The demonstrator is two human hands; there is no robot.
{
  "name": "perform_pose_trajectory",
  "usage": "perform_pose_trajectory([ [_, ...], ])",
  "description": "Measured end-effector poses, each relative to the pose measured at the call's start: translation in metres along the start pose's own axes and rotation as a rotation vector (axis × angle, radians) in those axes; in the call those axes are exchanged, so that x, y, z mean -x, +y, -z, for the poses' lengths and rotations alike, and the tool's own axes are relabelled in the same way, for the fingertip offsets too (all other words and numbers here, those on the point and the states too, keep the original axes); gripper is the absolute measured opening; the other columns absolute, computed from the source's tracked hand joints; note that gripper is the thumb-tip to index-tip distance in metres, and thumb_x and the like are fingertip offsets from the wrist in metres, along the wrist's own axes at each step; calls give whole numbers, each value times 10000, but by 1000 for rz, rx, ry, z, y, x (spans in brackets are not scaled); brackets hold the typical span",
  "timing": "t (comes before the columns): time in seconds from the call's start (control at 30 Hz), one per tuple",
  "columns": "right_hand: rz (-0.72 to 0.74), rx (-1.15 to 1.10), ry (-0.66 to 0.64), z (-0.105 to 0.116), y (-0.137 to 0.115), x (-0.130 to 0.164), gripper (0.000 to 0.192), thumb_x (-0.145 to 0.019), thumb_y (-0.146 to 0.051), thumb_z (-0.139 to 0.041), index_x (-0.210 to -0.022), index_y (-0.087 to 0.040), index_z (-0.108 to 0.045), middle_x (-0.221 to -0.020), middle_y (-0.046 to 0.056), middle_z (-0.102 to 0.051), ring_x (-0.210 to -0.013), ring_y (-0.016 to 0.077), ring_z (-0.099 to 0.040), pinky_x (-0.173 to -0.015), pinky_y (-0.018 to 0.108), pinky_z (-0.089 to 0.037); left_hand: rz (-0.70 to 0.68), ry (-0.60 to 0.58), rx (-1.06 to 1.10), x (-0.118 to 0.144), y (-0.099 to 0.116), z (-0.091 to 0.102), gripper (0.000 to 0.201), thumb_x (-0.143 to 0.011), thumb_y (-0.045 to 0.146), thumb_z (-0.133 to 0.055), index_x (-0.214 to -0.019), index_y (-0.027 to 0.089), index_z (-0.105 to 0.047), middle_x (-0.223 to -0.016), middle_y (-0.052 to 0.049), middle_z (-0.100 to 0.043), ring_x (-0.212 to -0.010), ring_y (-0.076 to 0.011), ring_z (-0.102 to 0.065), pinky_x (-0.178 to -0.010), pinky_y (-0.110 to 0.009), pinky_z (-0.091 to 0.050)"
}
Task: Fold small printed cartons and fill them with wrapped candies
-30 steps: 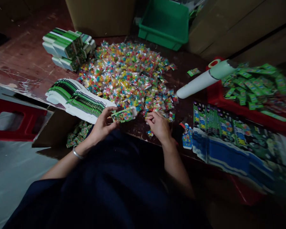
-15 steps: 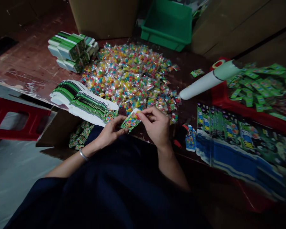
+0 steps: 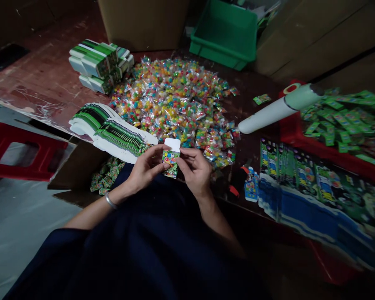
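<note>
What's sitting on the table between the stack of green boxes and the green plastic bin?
In the head view, the pile of candy packets spreads between the stack of green boxes and the green plastic bin.

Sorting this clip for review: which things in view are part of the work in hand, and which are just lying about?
In hand: small printed box with its white flap up, held by left hand and right hand; candy packet pile; flat box blanks.

Lying about: green bin; white tube; red stool; stacked green boxes.

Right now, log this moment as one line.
left hand: holds small box | right hand: holds same box | top flap: open | behind: candy packet pile
</note>
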State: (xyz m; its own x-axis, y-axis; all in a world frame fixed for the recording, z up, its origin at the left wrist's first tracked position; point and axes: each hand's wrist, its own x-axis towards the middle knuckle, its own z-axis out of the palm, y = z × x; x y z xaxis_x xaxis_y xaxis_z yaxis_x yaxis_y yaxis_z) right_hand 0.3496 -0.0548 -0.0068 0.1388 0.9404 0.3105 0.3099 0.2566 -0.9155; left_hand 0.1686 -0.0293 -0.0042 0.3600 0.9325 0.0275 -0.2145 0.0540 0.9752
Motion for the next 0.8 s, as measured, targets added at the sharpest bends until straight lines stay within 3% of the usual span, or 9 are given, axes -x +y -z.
perform_pose_trajectory([
  [0.13, 36, 29, -64, 0, 0, -2, 236, -944, -319, -717, -1176, -277, -703, -1047, 36, -785, -890, 192, -778, -800, 328, -658, 14, -46, 38, -1, 4, 4, 362, -864, 300, -829, -1170, 203, -662, -1037, -50, -701, -885, -156, -684, -792, -255, -588],
  [0.23, 110, 121, -56, 3, -4, -7, 78, -963, -285, -679, -1023, -273, -726, -967, 29, -770, -848, 188, -757, -789, 338, -641, 48, -67, 42, -2, 3, 5, 342, -855, 289, -833, -1140, 198, -670, -1009, -44, -701, -821, -147, -677, -746, -256, -587],
  [0.37, 160, 132, -17, 1, -7, -11, 71, -957, -288, -680, -895, -257, -696, -1108, 65, -766, -1013, 224, -750, -849, 381, -635, 91, -58, 71, -2, 0, 3, 379, -825, 294, -856, -1135, 198, -660, -1024, -44, -678, -755, -124, -648, -694, -246, -584],
  [0.43, 101, -8, -13, -2, -7, -12, 50, -963, -304, -684, -983, -259, -676, -1119, 63, -766, -1006, 212, -757, -854, 372, -635, 76, -15, 94, -2, -2, 2, 424, -796, 284, -881, -1124, 211, -622, -1055, -33, -642, -762, -112, -644, -695, -233, -591],
  [0.53, 17, -181, -31, -5, -7, -13, 209, -927, -359, -751, -1086, -266, -652, -996, 28, -756, -925, 188, -751, -845, 342, -625, 30, 18, 115, -3, -2, 2, 462, -788, 263, -886, -1099, 232, -546, -1060, -6, -590, -758, -85, -639, -699, -208, -600],
  [0.67, -62, -186, -128, -4, -12, -20, 247, -878, -452, -795, -861, -237, -675, -896, 13, -700, -848, 171, -690, -760, 303, -585, -62, 18, -1, 0, -1, 3, 400, -847, 269, -835, -1101, 227, -528, -1100, -31, -571, -896, -120, -630, -743, -207, -616],
  [0.8, -242, -208, -187, 2, -15, -29, 256, -793, -411, -870, -854, -220, -710, -829, -2, -713, -754, 151, -665, -702, 283, -555, -116, -16, -149, 2, 1, 7, 369, -902, 221, -765, -1186, 232, -530, -1209, -76, -598, -1073, -178, -619, -852, -265, -632],
])
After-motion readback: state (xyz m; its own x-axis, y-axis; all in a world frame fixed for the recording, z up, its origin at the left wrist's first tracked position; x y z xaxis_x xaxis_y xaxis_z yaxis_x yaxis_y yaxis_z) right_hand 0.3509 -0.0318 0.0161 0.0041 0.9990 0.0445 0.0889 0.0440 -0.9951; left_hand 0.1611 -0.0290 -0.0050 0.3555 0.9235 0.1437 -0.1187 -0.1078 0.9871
